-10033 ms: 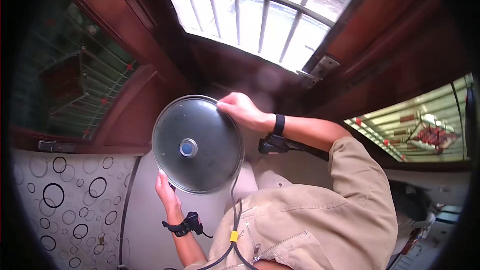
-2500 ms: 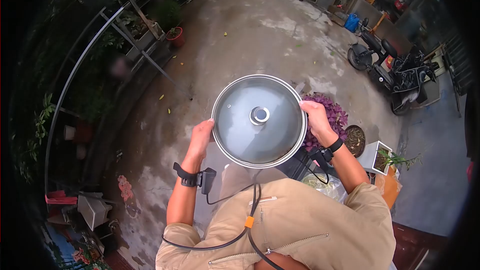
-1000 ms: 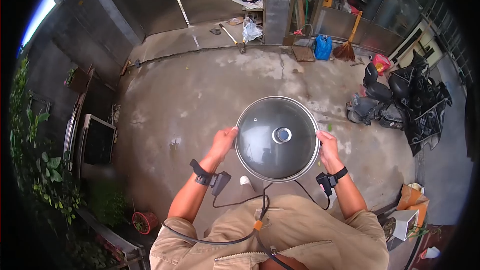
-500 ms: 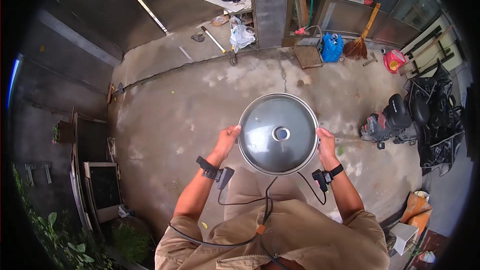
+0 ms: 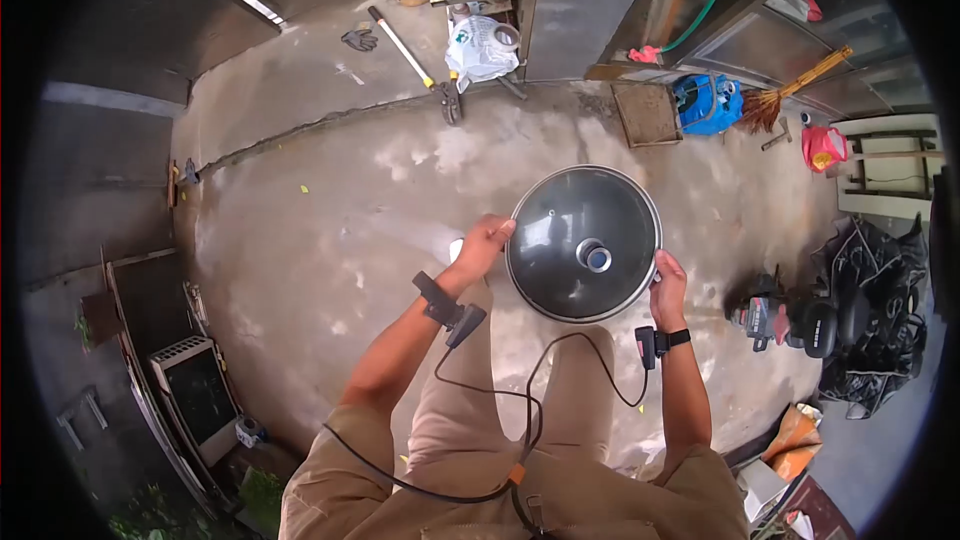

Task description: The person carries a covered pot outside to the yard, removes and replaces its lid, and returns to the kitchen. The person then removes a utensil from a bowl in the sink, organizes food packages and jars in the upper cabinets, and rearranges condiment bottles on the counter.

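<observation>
1. Holding one glass lid (image 5: 550, 270) just right of the frame's centre, your left hand (image 5: 485, 248) and right hand (image 5: 670, 290) are clamped at its opposite edges; what lies beneath it is hidden.
2. Expect it to be stiff and moderately heavy, with slick glass that a knock could probably crack. Your best hold is both sides of its steel rim (image 5: 583, 167), keeping it level; the single knob (image 5: 597, 258) in its middle likely suits only a lift of the lid alone.
3. You wear two wrist units (image 5: 467, 322), one per arm, in the lower middle of the frame.
4. Farther off, at upper right, you have one pink bag (image 5: 825, 150), one blue bag (image 5: 712, 108) and one broom (image 5: 765, 110).
5. At upper centre, you see one white bag (image 5: 480, 45), one long-handled cutter (image 5: 401, 48) and one glove (image 5: 358, 38).
</observation>
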Tool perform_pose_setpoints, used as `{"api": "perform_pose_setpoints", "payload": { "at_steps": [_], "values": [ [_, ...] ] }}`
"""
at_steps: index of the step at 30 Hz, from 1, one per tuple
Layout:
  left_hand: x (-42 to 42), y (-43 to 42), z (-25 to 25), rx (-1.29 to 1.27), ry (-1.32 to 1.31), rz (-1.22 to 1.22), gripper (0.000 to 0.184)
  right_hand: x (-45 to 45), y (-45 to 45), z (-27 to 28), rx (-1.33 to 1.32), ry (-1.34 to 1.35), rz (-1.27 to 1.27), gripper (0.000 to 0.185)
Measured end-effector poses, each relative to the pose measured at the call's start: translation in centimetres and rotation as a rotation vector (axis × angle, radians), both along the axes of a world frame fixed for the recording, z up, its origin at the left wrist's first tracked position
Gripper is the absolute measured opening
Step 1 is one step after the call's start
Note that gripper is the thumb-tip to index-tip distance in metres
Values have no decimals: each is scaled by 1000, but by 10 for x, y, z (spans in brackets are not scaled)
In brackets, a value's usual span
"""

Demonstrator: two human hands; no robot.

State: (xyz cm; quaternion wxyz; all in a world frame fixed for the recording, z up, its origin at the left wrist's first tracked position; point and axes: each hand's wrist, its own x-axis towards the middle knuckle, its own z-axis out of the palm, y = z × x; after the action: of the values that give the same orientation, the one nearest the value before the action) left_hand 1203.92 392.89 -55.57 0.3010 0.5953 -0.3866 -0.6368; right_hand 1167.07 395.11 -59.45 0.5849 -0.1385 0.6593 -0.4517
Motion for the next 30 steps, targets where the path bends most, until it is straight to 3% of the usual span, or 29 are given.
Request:
{"api": "perform_pose_setpoints", "payload": {
  "at_steps": [2, 4, 11, 18, 26, 30],
  "values": [
    [3, -28, -60, 86, -11, -31, 32, 3, -27, -48, -54, -56, 20, 22],
    [1, -46, -120, -7, -88, 96, 32, 4, -54, -101, -12, -40, 17, 21],
    [1, -63, -337, 216, -114, 189, 41, 8, -117, -314, 23, -82, 136, 22],
    [-15, -66, -474, 407, -93, 260, 41, 6, -131, -494, 160, -15, 216, 29],
    [-11, -71, -597, 493, -39, 277, 45, 11, -154, -602, 208, -39, 253, 31],
    [-6, -84, -634, 479, 18, 285, 46, 13, -175, -623, 200, 1, 260, 32]
  ]
}}
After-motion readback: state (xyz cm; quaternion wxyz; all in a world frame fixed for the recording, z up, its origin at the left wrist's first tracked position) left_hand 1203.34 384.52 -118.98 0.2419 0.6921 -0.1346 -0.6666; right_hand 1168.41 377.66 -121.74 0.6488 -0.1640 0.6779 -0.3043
